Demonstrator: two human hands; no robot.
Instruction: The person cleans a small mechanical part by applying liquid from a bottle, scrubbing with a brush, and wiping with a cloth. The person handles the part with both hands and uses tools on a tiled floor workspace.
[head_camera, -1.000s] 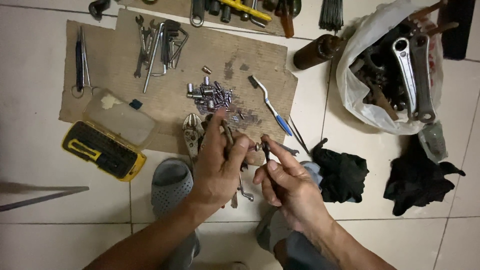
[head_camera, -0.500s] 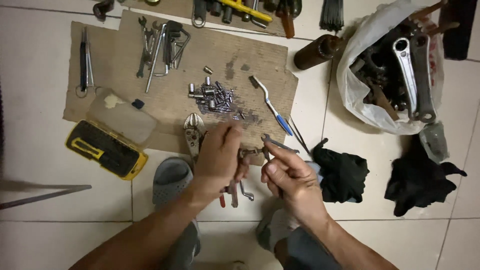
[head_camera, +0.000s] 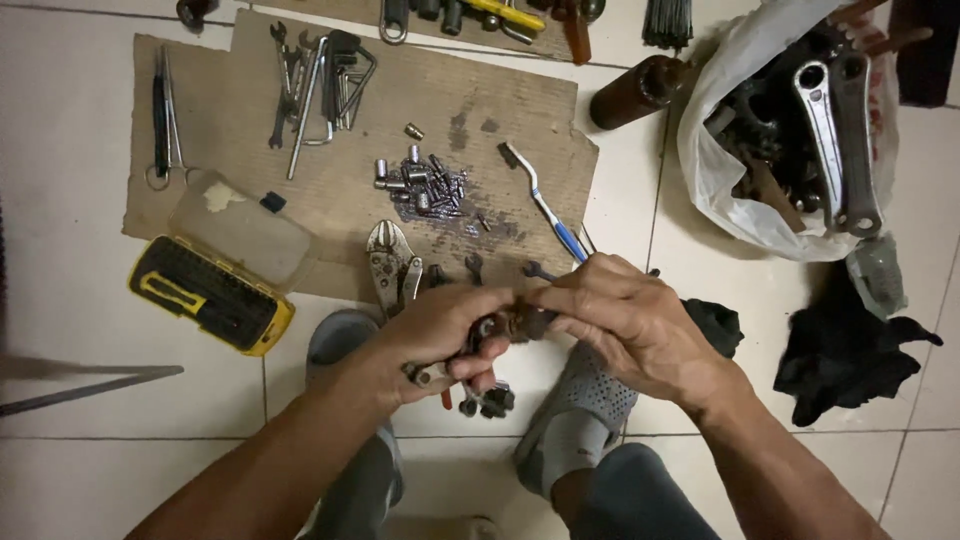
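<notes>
While bare tile lies around, both hands' grip, left hand (head_camera: 435, 335) and right hand (head_camera: 625, 320), closes on a small metal part (head_camera: 505, 325).

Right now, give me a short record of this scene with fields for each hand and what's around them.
left hand: grips a small dark metal part
right hand: fingers on the same part
just beyond the hands: locking pliers
cardboard sheet: pile of small sockets, toothbrush
left side: yellow bit case
right side: white bag of wrenches, black rags
</notes>
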